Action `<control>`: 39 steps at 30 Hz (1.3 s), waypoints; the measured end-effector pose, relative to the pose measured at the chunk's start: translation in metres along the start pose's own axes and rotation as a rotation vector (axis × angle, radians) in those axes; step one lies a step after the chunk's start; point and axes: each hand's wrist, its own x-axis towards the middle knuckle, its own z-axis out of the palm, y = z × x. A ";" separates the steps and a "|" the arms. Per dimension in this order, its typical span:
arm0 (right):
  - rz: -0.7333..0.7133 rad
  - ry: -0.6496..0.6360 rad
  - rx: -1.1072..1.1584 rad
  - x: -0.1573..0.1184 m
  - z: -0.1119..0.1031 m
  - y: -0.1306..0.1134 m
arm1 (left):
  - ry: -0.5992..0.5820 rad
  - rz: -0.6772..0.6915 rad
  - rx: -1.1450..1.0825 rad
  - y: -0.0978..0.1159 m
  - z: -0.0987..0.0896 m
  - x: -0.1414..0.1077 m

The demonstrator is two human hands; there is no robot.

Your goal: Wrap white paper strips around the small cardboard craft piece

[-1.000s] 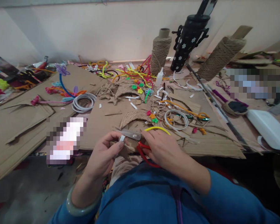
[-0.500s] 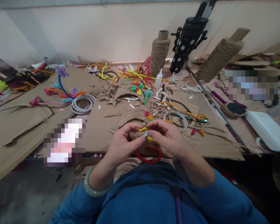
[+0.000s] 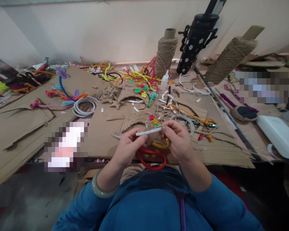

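Between the fingertips, a white strip (image 3: pixel 149 131) spans the gap, the left hand (image 3: pixel 127 146) and right hand (image 3: pixel 180 141) each pinching it near one end, thumb against finger. Below them, red scissors handles (image 3: pixel 154 168) seem to overhang the cardboard's (image 3: pixel 102 136) front edge. Bare room lies left; a twine crescent (image 3: pixel 136 120) crowds just beyond.
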 end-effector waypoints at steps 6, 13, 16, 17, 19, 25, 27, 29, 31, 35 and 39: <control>0.031 -0.068 -0.132 -0.003 0.000 -0.004 | 0.044 0.002 -0.065 0.000 -0.001 0.001; 0.101 -0.097 -0.225 -0.013 0.000 -0.003 | 0.204 0.043 -0.192 0.000 0.000 0.003; 0.075 -0.124 -0.240 -0.017 0.001 -0.001 | 0.228 0.054 -0.207 -0.001 -0.001 0.003; 0.072 -0.131 -0.239 -0.018 0.001 -0.001 | 0.227 0.045 -0.212 -0.001 -0.001 0.003; 0.088 -0.132 -0.204 -0.021 0.002 -0.001 | 0.215 0.023 -0.234 0.000 -0.001 0.002; 0.211 -0.170 0.006 -0.028 0.005 -0.006 | 0.116 -0.070 -0.319 0.009 -0.001 -0.002; 0.237 -0.186 0.038 -0.030 0.005 -0.008 | 0.094 -0.099 -0.329 0.010 -0.002 -0.003; 0.245 -0.202 0.050 -0.031 0.006 -0.009 | 0.091 -0.107 -0.330 0.009 -0.004 -0.003; 0.243 -0.221 0.040 -0.031 0.006 -0.009 | 0.086 -0.107 -0.316 0.008 -0.005 -0.003; 0.224 -0.238 -0.021 -0.034 0.004 -0.006 | 0.076 -0.113 -0.276 0.006 -0.006 -0.004; 0.135 -0.260 -0.210 -0.037 -0.002 -0.005 | 0.072 -0.081 -0.236 0.006 -0.006 -0.004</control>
